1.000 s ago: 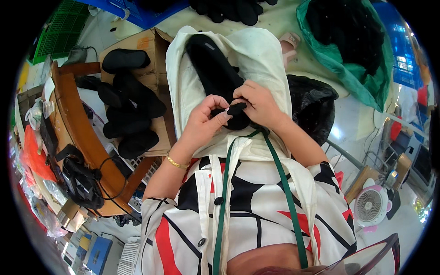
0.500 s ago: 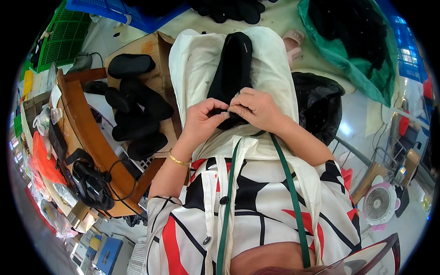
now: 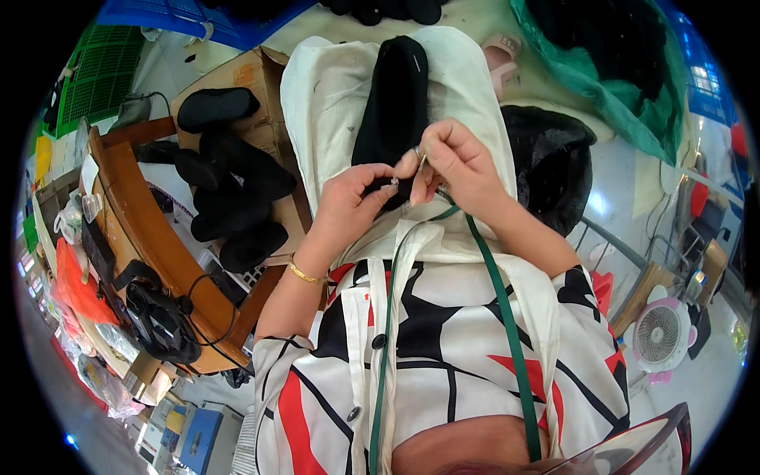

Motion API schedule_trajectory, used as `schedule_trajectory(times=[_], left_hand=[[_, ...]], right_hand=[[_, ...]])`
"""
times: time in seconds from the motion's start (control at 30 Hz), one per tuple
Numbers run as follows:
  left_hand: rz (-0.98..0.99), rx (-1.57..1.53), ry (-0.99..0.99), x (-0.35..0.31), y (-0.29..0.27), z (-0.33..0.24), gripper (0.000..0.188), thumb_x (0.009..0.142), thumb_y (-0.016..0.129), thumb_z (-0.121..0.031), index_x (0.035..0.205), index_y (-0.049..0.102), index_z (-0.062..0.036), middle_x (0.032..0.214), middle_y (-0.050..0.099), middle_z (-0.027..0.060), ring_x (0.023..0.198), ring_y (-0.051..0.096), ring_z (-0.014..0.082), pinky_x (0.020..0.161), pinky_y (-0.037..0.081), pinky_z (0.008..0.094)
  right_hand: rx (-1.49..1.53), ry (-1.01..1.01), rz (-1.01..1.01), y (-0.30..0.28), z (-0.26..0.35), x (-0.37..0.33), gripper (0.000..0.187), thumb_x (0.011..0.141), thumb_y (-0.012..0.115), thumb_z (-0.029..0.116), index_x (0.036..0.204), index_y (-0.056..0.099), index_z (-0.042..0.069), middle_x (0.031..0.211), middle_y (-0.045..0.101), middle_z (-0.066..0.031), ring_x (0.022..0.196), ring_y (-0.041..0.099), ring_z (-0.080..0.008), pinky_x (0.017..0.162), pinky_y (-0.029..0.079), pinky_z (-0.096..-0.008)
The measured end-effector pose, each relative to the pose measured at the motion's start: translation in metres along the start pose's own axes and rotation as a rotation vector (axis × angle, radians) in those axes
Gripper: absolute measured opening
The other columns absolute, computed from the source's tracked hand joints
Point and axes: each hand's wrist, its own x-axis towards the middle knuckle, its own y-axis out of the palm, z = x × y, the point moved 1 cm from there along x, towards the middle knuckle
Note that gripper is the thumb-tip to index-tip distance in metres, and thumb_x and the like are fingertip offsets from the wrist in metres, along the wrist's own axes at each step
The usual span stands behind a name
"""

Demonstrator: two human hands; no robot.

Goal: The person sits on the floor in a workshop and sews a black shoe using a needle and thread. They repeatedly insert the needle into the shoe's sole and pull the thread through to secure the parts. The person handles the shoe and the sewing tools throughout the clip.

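Spreading wide across the middle, it's the cream apron [image 3: 321, 103] dominating this scene! Just left of it sits the cardboard box [image 3: 267, 89], loaded with a heap of black shoes [image 3: 247, 162]. Now to the apron, where 1 black shoe [image 3: 389, 107] lies lengthwise, near end by the hands. The left hand [image 3: 355, 195] is pinched narrow, its contents impossible to tell; the right hand [image 3: 461, 162], fingers curled, holds 1 slim shiny object [image 3: 422, 161].
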Motion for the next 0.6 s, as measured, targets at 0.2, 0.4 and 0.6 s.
schedule_trajectory(times=[0.2, 0.4, 0.6], left_hand=[[0.002, 0.333, 0.346, -0.006, -0.004, 0.001, 0.021, 0.077, 0.074, 0.003, 0.096, 0.07, -0.0047, 0.09, 0.07, 0.0081, 0.081, 0.065, 0.0255, 0.07, 0.051, 0.0316], [-0.051, 0.349, 0.442, -0.009, -0.003, 0.008, 0.022, 0.074, 0.074, 0.007, 0.092, 0.07, -0.0052, 0.089, 0.07, 0.0079, 0.082, 0.065, 0.0246, 0.07, 0.053, 0.0316], [-0.082, 0.311, 0.461, -0.005, -0.004, 0.01, 0.02, 0.075, 0.074, 0.006, 0.092, 0.07, -0.0047, 0.09, 0.069, 0.0085, 0.083, 0.065, 0.0248, 0.071, 0.053, 0.0316]], right_hand=[[-0.073, -0.119, 0.093, -0.03, 0.029, -0.036, 0.011, 0.103, 0.051, 0.013, 0.098, 0.051, 0.004, 0.072, 0.054, -0.0003, 0.059, 0.053, -0.0067, 0.056, 0.042, -0.0212], [0.062, -0.303, -0.015, -0.045, 0.049, -0.058, 0.014, 0.102, 0.053, 0.015, 0.095, 0.051, 0.002, 0.065, 0.044, 0.0028, 0.052, 0.04, -0.006, 0.05, 0.036, -0.0203], [0.263, -0.426, -0.101, -0.072, 0.053, -0.055, 0.012, 0.103, 0.05, 0.013, 0.098, 0.052, 0.002, 0.061, 0.043, 0.004, 0.052, 0.039, -0.0063, 0.05, 0.035, -0.0201]])
